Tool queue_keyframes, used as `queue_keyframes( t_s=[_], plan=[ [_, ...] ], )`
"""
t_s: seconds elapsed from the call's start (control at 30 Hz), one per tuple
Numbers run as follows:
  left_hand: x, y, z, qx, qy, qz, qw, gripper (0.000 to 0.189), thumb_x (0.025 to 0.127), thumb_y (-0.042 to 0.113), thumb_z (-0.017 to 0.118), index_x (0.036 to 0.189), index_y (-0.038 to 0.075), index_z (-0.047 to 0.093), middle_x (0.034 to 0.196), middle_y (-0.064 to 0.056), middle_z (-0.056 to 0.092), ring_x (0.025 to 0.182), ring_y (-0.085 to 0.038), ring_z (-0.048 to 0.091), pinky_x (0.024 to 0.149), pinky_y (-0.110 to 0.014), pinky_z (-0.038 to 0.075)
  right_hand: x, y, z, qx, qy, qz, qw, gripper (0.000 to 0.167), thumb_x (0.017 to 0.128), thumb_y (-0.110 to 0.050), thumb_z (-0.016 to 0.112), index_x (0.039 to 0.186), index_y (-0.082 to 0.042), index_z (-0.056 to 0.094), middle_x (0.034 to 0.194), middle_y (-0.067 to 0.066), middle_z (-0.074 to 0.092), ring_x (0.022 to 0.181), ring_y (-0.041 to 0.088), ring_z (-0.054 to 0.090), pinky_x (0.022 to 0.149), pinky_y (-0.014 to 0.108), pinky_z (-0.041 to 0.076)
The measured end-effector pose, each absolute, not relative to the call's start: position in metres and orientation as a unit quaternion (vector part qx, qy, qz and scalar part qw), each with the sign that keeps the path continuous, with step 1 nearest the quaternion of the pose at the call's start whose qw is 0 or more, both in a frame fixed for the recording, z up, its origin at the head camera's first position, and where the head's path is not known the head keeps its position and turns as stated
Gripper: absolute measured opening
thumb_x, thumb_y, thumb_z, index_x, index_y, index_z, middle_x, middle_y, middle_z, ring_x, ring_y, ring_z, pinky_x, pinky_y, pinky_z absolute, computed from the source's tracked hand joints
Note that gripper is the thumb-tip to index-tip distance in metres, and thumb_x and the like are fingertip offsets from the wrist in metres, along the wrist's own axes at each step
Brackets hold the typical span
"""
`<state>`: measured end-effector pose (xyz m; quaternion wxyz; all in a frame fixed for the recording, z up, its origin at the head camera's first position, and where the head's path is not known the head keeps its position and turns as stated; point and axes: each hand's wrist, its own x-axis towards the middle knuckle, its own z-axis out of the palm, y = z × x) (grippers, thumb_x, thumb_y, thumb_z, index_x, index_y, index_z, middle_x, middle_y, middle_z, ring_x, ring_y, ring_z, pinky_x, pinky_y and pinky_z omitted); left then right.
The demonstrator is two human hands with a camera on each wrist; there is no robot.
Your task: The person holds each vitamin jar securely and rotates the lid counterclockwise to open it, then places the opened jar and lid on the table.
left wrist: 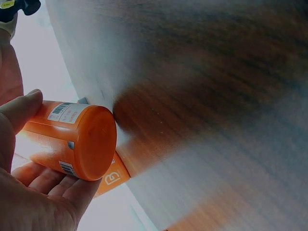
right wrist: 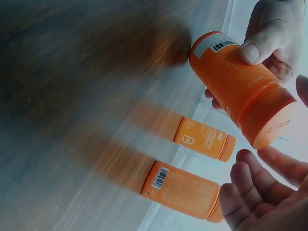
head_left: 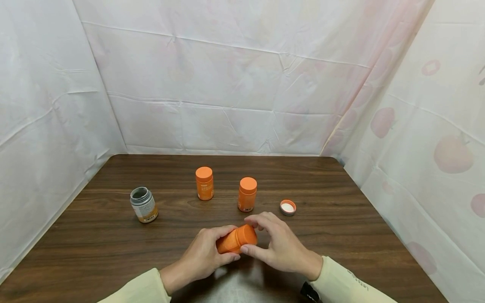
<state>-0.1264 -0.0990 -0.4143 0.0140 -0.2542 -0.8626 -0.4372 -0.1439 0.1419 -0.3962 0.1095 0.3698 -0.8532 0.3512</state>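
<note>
My left hand grips an orange bottle around its body, thumb on one side and fingers on the other. The bottle is tilted over the near part of the table, its orange cap pointing right. Around that cap, my right hand spreads its thumb and loosely bent fingers. In the right wrist view the fingertips are close beside the cap. The left wrist view shows the bottle's round base and a barcode label.
Two capped orange bottles, one left and one right, stand upright beyond my hands. An uncapped grey bottle stands at the left. To the right, a loose cap lies with its white inside up. White sheets surround the wooden table.
</note>
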Motion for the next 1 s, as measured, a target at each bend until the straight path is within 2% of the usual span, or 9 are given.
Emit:
queue_keyframes(
  t_s=[0.2, 0.47, 0.73, 1.0],
  plan=[
    [-0.1263, -0.099, -0.4141, -0.253, -0.86, -0.443, 0.008, 0.049, 0.08, 0.018, 0.09, 0.124, 0.025, 0.07, 0.104, 0.013, 0.07, 0.083, -0.006, 0.061, 0.072, -0.025, 0.049, -0.1442, 0.1415, -0.397, 0.354, -0.86, 0.348, 0.115, 0.048, 0.088, -0.048, 0.08, 0.122, -0.016, 0.067, 0.098, -0.011, 0.062, 0.089, 0.006, 0.056, 0.077, 0.032, 0.053],
    [-0.1262, -0.0989, -0.4142, -0.255, -0.859, -0.444, 0.01, 0.049, 0.08, 0.018, 0.09, 0.124, 0.026, 0.07, 0.105, 0.013, 0.07, 0.084, -0.006, 0.061, 0.073, -0.026, 0.049, -0.1464, 0.1415, -0.3981, 0.355, -0.859, 0.354, 0.101, 0.042, 0.089, -0.048, 0.078, 0.118, -0.019, 0.068, 0.096, -0.012, 0.062, 0.087, 0.012, 0.06, 0.077, 0.033, 0.054],
    [-0.1264, -0.0986, -0.416, -0.258, -0.863, -0.434, 0.026, 0.049, 0.079, 0.017, 0.091, 0.123, 0.025, 0.071, 0.103, 0.013, 0.07, 0.083, -0.004, 0.061, 0.073, -0.026, 0.049, -0.1461, 0.1422, -0.3957, 0.372, -0.855, 0.346, 0.102, 0.046, 0.086, -0.038, 0.084, 0.124, -0.018, 0.067, 0.107, -0.014, 0.063, 0.093, 0.006, 0.057, 0.081, 0.027, 0.052],
    [-0.1263, -0.0981, -0.4167, -0.256, -0.866, -0.428, 0.034, 0.049, 0.078, 0.017, 0.091, 0.123, 0.023, 0.071, 0.104, 0.013, 0.071, 0.083, -0.004, 0.061, 0.073, -0.026, 0.049, -0.1475, 0.1441, -0.3949, 0.426, -0.827, 0.346, 0.125, 0.056, 0.082, -0.021, 0.087, 0.132, -0.018, 0.062, 0.12, -0.01, 0.064, 0.104, 0.01, 0.059, 0.088, 0.033, 0.053]
  ],
)
